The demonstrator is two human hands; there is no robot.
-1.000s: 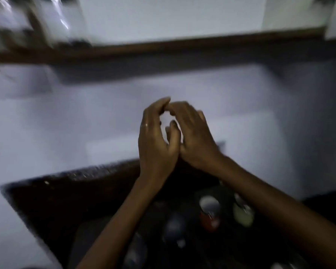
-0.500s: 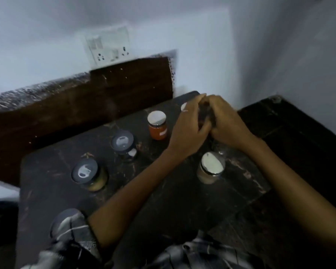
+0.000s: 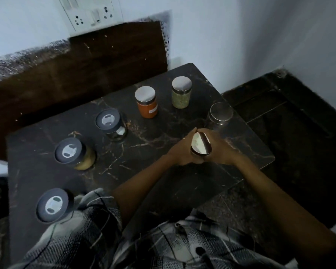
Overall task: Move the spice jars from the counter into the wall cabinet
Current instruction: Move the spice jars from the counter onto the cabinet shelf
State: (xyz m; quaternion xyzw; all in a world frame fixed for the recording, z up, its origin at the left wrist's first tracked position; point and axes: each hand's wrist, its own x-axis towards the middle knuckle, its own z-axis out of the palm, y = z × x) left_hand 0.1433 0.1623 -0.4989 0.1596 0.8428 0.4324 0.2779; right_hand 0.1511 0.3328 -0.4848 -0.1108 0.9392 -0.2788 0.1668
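Dim indoor scene, lit weakly from above and behind the camera.

The wall is the brightest area, a flat bluish grey, darkening toward the right corner. The dark counter swallows most detail; its pale veins show faintly. Metal lids catch soft highlights, without hard glare. The floor at right is almost black. The shirt at the bottom edge is smeared and soft. Straight edges bow near the frame borders from the wide lens. The hands read slightly soft, noise grains the shadows.
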